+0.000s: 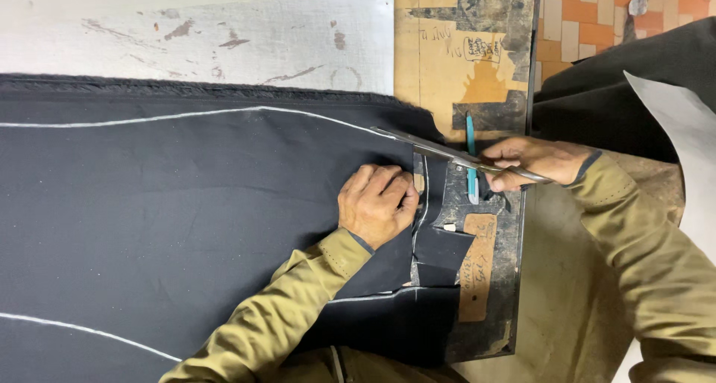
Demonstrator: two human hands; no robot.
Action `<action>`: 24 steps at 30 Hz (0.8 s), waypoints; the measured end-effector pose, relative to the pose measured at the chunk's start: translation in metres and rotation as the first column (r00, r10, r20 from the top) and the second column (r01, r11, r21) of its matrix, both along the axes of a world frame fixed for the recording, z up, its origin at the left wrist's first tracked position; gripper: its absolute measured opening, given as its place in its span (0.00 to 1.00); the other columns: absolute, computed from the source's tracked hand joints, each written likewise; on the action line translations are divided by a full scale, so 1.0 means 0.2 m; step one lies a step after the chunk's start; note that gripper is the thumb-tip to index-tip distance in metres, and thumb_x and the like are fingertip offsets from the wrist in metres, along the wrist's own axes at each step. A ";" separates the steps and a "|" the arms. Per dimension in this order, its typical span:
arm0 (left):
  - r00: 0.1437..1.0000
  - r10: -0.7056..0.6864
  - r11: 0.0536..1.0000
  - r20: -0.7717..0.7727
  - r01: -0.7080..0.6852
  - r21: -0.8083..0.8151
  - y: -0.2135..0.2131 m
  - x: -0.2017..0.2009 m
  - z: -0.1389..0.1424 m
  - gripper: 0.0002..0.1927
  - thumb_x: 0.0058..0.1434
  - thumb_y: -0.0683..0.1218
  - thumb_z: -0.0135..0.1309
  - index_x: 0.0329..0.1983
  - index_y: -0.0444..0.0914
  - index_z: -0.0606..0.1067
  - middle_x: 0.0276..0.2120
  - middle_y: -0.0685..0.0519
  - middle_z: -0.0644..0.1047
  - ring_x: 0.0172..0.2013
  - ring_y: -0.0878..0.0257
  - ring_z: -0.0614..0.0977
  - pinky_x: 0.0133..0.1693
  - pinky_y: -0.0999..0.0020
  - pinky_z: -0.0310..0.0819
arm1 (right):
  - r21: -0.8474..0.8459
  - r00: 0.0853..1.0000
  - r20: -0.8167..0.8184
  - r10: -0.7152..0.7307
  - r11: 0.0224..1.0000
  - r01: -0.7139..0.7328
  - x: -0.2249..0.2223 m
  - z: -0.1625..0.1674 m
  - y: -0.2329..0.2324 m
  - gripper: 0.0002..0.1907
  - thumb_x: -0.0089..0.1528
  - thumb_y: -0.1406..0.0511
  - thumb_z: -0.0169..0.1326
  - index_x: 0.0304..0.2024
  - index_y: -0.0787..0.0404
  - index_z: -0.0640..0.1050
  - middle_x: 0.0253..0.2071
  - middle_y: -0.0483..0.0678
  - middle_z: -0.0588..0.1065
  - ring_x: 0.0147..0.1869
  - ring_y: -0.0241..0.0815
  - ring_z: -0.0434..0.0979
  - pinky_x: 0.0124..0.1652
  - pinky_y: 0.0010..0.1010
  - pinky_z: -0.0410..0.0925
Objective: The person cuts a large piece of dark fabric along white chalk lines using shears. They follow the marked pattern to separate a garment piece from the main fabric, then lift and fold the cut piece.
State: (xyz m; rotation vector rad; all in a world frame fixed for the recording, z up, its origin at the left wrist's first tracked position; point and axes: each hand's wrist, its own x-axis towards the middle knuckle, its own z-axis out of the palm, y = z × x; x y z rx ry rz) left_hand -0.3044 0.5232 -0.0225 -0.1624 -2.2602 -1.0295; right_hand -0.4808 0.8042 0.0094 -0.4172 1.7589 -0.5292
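- Two olive sleeves are seen rising from the bottom edge of the view, one towards each hand.
- The left hand [377, 202] is laid knuckles up on the black cloth [186, 204], with the fingers curled loosely and pressed flat upon it; nothing is gripped.
- The cloth is spread across the worktable [440, 62] and covers most of the left of the view; white chalk lines [186, 116] are drawn along it, one curving near its far edge and one near the bottom left.
- Just beside the left fingertips, a cut edge of the cloth is seen, with a loose dark piece lying below it next to a brown paper tag [476, 264].
- The right hand [533, 161] is closed around the handles of the scissors [447, 154]; the long blades are pointed left, and their tip lies at the chalk line near the cloth's far edge.
- A blue pen-like tool [471, 159] is laid on the table under the blades.
- Beyond the cloth, a pale grey board [224, 40] is set on the table.
- At the far right, an orange and cream tiled floor [597, 17] is visible.
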 end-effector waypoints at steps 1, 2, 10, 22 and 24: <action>1.000 0.001 1.000 0.000 -0.001 -0.006 0.00 0.00 0.00 0.04 0.56 0.42 0.63 0.33 0.38 0.80 0.43 0.53 0.80 0.38 0.57 0.79 0.38 0.63 0.77 | -0.006 1.000 -0.009 -0.003 1.000 0.003 0.00 0.00 -0.03 0.22 0.55 0.50 0.63 0.35 0.62 0.80 0.26 0.44 0.73 0.33 0.36 0.72 0.35 0.30 0.67; 1.000 -0.001 1.000 0.000 0.001 -0.013 0.00 0.00 0.00 0.04 0.56 0.42 0.62 0.32 0.38 0.79 0.45 0.52 0.81 0.37 0.58 0.79 0.38 0.63 0.77 | -0.011 1.000 -0.017 -0.008 1.000 0.008 0.01 0.01 -0.06 0.22 0.54 0.50 0.64 0.36 0.62 0.80 0.29 0.43 0.75 0.36 0.36 0.74 0.38 0.31 0.69; 1.000 0.003 1.000 -0.027 -0.004 -0.018 0.00 0.01 -0.04 0.03 0.57 0.41 0.62 0.33 0.37 0.79 0.47 0.54 0.82 0.40 0.60 0.82 0.41 0.64 0.77 | -0.005 1.000 -0.012 -0.002 1.000 0.002 0.04 0.04 -0.16 0.27 0.53 0.48 0.64 0.42 0.63 0.79 0.36 0.46 0.78 0.44 0.40 0.79 0.47 0.35 0.73; 0.999 0.022 0.999 -0.044 -0.025 -0.049 0.01 0.00 -0.05 0.03 0.57 0.41 0.62 0.32 0.38 0.78 0.50 0.52 0.82 0.46 0.57 0.83 0.43 0.63 0.76 | -0.026 0.997 -0.020 0.074 0.997 -0.074 0.02 0.07 -0.14 0.25 0.55 0.47 0.61 0.39 0.60 0.79 0.35 0.47 0.78 0.43 0.40 0.78 0.46 0.35 0.71; 0.999 0.017 0.998 -0.035 -0.019 -0.060 0.01 0.00 -0.05 0.03 0.57 0.41 0.62 0.32 0.38 0.78 0.50 0.52 0.82 0.46 0.57 0.82 0.43 0.62 0.76 | -0.017 0.992 -0.041 0.115 0.993 -0.116 0.02 0.07 -0.13 0.24 0.56 0.47 0.60 0.39 0.59 0.78 0.34 0.47 0.77 0.43 0.40 0.77 0.46 0.35 0.71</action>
